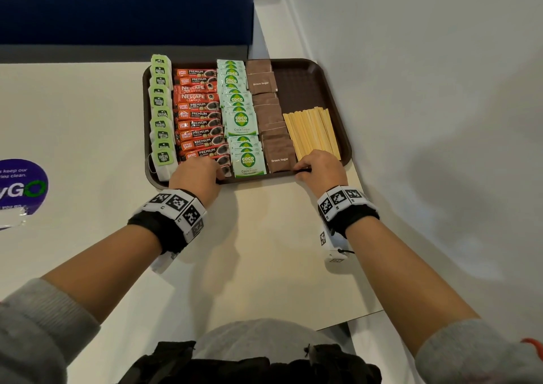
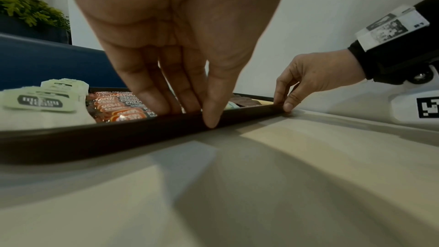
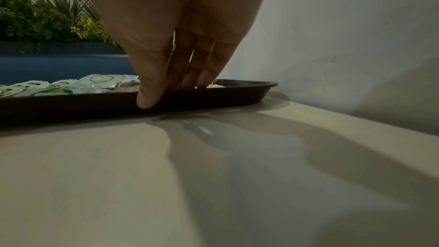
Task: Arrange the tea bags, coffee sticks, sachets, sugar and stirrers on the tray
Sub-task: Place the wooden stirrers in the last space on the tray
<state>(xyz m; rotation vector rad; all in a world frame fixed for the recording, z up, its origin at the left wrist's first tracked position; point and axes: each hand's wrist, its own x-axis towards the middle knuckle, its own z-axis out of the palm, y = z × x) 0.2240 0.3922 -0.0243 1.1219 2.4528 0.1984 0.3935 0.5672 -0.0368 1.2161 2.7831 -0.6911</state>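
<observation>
Head view: both hands, left (image 1: pixel 196 175) and right (image 1: pixel 320 169), pinch the tray (image 1: pixel 305 89) rim at 6 o'clock; a jerk could scatter the stirrers (image 1: pixel 313 132).

This looks like an office pantry or café corner. A pale surface (image 1: pixel 88 104) carries a round purple sticker (image 1: pixel 20 188) asking people to keep things clean, beside a blue partition (image 1: pixel 123 7) topped with green plants (image 3: pixel 47 18).
</observation>
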